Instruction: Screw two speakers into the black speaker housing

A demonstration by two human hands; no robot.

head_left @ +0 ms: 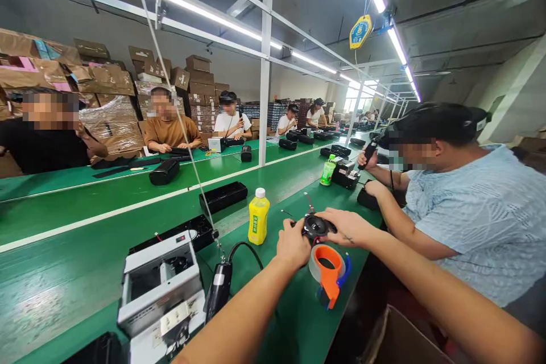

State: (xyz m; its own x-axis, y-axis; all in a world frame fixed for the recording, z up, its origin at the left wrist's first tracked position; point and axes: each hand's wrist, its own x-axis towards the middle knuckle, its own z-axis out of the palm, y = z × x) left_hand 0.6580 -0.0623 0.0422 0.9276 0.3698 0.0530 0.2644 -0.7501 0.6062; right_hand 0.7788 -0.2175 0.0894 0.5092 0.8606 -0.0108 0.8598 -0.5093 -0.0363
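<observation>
Between my two hands is a black speaker (316,227), its round cone facing up and thin red wires close by. My left hand (293,243) is closed on its left side. On the opposite side my right hand (347,227) grips it, with the fingers over the edge. Just below my hands stands an orange and blue tape dispenser (330,276) with a roll of clear tape. A yellow bottle (259,217) with a white cap is left of my left hand. The undersides of the speaker and some fingertips are hidden.
A black electric screwdriver (219,290) hangs from a cable beside a grey metal machine (160,278). Black speaker housings (224,195) lie along the green bench (230,273). A co-worker in a light blue shirt (478,210) sits at right, near a green bottle (328,170).
</observation>
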